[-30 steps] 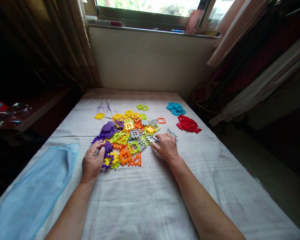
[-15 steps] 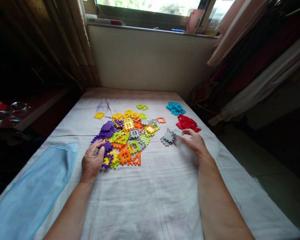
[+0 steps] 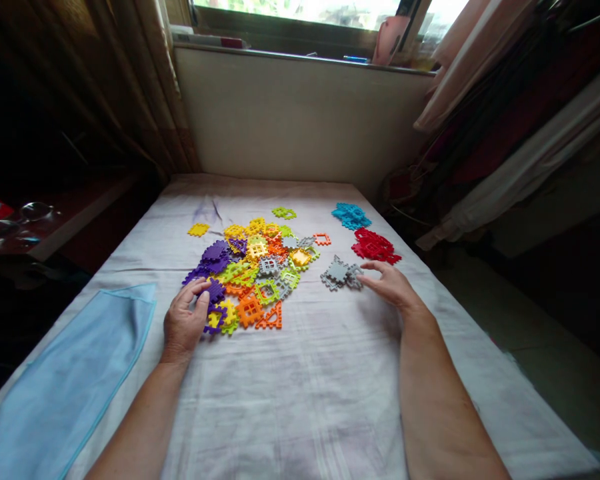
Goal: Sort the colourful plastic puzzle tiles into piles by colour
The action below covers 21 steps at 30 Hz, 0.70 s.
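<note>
My left hand point(image 3: 185, 321) rests at the left edge of a mixed pile of toothed plastic building tiles, its fingers loosely spread against a purple tile point(image 3: 214, 291). Orange tiles point(image 3: 250, 311), yellow tiles point(image 3: 256, 227), and lime green tiles point(image 3: 267, 292) lie jumbled in that pile, with some grey ones among them. To the right, a small heap of grey tiles point(image 3: 337, 272) sits apart. Beside this heap is my right hand point(image 3: 391, 285), thumb and forefinger parted, the fingertips close to its rightmost tile point(image 3: 353, 276).
Blue tiles point(image 3: 351, 216) and red tiles point(image 3: 375, 246) form separate heaps at the back right. A lone yellow tile point(image 3: 199, 230) and a green tile point(image 3: 284, 213) lie behind the pile. A light blue cloth point(image 3: 75, 380) covers the table's left side. Beyond stands a wall point(image 3: 300, 120) below a window.
The grey tile at my right fingertips now lies on the grey heap, and the thumb and forefinger have come away from it. My left hand has stayed in place.
</note>
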Tool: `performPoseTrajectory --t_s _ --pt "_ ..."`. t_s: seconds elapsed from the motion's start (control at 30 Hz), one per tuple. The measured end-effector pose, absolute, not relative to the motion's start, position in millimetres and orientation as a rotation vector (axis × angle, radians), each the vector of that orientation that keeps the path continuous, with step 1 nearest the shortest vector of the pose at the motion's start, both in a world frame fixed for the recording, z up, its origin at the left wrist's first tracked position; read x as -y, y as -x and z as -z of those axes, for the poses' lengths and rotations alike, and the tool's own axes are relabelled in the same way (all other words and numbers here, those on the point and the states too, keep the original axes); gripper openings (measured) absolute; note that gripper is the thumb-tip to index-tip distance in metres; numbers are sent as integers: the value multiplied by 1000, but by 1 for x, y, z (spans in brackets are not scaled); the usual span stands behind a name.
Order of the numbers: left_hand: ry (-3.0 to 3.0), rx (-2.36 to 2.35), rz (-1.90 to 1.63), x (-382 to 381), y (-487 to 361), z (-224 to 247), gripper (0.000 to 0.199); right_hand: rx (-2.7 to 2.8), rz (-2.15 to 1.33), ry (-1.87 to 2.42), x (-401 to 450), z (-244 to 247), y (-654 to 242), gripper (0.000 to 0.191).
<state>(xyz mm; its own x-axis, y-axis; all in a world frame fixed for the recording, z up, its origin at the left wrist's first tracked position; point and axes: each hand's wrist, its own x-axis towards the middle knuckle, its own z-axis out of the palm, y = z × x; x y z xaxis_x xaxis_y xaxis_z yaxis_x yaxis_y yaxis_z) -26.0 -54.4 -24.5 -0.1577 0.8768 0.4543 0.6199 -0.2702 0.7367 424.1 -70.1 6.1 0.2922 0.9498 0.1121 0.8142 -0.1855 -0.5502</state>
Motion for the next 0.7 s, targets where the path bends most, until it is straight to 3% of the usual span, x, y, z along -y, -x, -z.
performPoseTrajectory --t_s 0.1,0.23,0.47,0.7 --pt "-1839 -1705 -1404 55 26 25 28 1667 -192 1946 64 -19 -388 21" --pt "-1842 -1702 -1408 54 27 26 28 1914 -234 1711 62 -20 -322 16" --pt "-1845 -1677 -1428 52 25 27 30 2217 -177 1610 73 -4 -260 39" --pt "-1843 -1678 -1431 53 25 29 30 2179 -190 1673 73 -1 -248 13"
